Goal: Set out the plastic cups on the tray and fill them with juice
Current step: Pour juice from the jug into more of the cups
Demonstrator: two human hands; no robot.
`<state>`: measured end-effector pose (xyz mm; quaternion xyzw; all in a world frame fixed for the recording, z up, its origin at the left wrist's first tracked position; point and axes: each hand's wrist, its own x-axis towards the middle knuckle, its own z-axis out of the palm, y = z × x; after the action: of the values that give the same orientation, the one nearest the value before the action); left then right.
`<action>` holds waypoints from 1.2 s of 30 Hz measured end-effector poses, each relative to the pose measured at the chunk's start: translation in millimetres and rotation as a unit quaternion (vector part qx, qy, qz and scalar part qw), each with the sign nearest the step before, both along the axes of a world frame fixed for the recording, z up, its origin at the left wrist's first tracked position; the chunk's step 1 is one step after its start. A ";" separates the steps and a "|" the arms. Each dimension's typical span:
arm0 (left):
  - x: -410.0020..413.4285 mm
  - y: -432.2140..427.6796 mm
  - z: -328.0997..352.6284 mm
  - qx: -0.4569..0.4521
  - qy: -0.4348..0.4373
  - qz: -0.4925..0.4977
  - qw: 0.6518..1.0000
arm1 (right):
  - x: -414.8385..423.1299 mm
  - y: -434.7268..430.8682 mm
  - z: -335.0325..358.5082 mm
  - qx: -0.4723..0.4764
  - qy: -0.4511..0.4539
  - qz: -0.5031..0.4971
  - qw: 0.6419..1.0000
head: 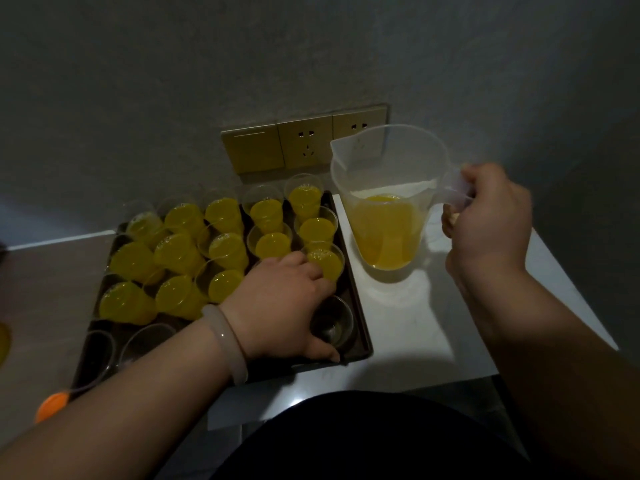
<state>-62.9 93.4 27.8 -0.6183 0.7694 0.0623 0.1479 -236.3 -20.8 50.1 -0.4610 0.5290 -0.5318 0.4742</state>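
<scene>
The tray (358, 306) sits on the left part of the table (408, 323), its back edge by the wall (173, 98). Bare white table runs from the tray out to the right edge. I count fourteen full cups (225, 249) and three empty; the hand may hide more. The left hand (277, 306) curls round an empty cup (334, 323) at the tray's near right corner. The right hand (491, 216) grips the handle of one jug (388, 168), upright just beside the tray's right edge, with juice (384, 233) low inside.

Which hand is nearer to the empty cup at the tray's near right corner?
Left. The left hand wraps the empty cup, thumb on its near side. The right hand is off the tray to the right, gripping the pitcher by its handle.
</scene>
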 end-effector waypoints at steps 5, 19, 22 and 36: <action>-0.2 1.1 -2.3 -0.008 0.005 -0.005 1.000 | -0.9 -1.1 -0.7 0.005 -0.005 -0.007 1.000; 13.2 -3.2 44.5 -0.071 0.108 0.084 0.988 | -0.5 7.5 11.4 -0.011 -0.027 0.008 1.000; 20.8 -6.0 56.4 -0.082 0.136 0.107 0.981 | 1.7 8.4 18.3 -0.015 -0.043 0.008 0.999; 74.7 -8.0 82.4 -0.154 0.109 0.163 0.968 | 23.4 7.9 74.0 -0.048 -0.002 0.095 0.994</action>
<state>11.9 85.4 110.2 -0.7402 0.6700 0.0333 -0.0459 -212.8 -12.9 124.1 -0.5300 0.4557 -0.5102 0.5011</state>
